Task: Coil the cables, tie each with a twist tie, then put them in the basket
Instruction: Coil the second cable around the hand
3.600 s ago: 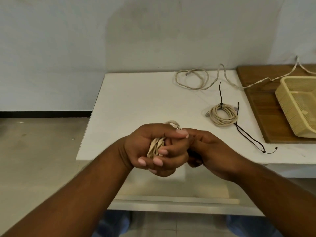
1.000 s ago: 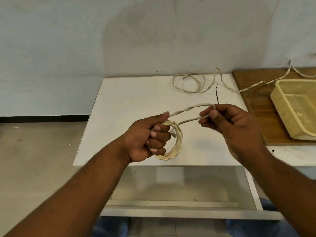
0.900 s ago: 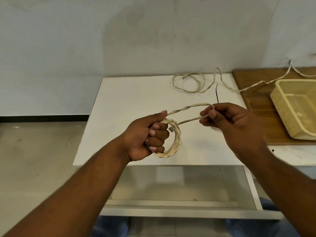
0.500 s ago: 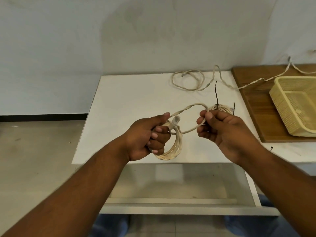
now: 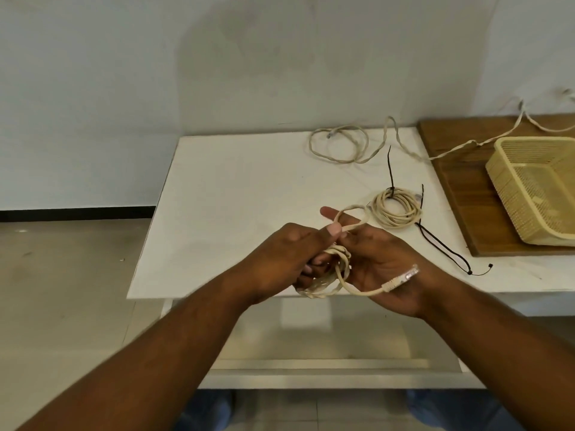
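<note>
Table (image 5: 236, 188): white top, filling the middle of my feed; both hands hang over its near edge.
Wooden board (image 5: 460, 194): lies on the table's right end, under the basket.
Basket (image 5: 494, 172): cream plastic mesh, sitting on the board, well apart from the hands.
Left hand (image 5: 280, 259): its back faces me. The lower fingers curl round the bunched cable, the thumb presses on a strand, and the index finger stretches forward through a small loop.
Right hand (image 5: 385, 269): palm turned up, just beside the left; its fingers close on the strand by the left thumb, though I cannot see the tips clearly.
Cable (image 5: 329, 275): cream, held between both hands above the table's front edge, with a few turns gathered in the left fist.
Loose cable (image 5: 339, 144): uncoiled at the back of the table, trailing onto the board.
Tied coil (image 5: 396, 208): on the table just beyond the hands, bound with a black tie.
Twist ties (image 5: 441, 247): black, lying between the tied coil and the board's near corner.
Plug (image 5: 401, 279): clear, at the cable's free end, resting on the heel of the right hand.
Change: half a second ago the right hand stood apart, knuckles up, pinching a wide loop. Now it has rolled palm-up against the left hand, the loop is small, and the plug has swung from the left fingers to the right wrist.
</note>
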